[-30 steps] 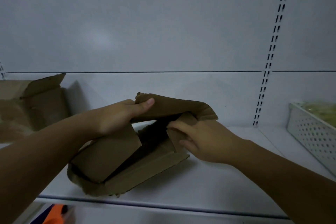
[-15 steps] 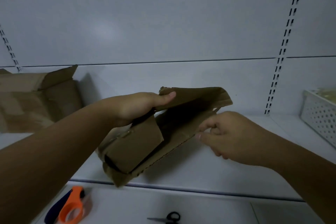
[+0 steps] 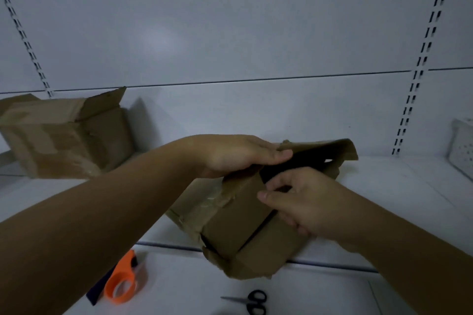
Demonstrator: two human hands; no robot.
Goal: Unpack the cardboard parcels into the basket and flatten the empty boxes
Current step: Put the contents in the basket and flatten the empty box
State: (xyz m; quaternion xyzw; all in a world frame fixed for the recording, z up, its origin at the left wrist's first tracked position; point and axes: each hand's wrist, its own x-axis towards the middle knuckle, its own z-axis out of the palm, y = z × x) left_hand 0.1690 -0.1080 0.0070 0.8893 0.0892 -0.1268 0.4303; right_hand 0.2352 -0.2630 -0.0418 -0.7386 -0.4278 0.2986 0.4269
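A crumpled brown cardboard box (image 3: 238,227) is held tilted above the front edge of the white shelf, its open end facing up and right. My left hand (image 3: 238,155) grips the box's upper flap from the left, fingers lying along the top edge. My right hand (image 3: 299,202) pinches an inner flap at the box's opening, thumb on the near side. The inside of the box is dark and I cannot see any contents. A white perforated basket (image 3: 462,147) shows at the right edge of the shelf.
A second open cardboard box (image 3: 66,135) with tape on it stands at the back left of the shelf (image 3: 384,186). Below the shelf edge lie an orange tape dispenser (image 3: 122,284) and black-handled scissors (image 3: 252,300). Slotted uprights run up the back wall.
The box has been lifted off the shelf and tilted toward me. My right hand let go of a flap, then came back and pinched the inner flap at the opening.
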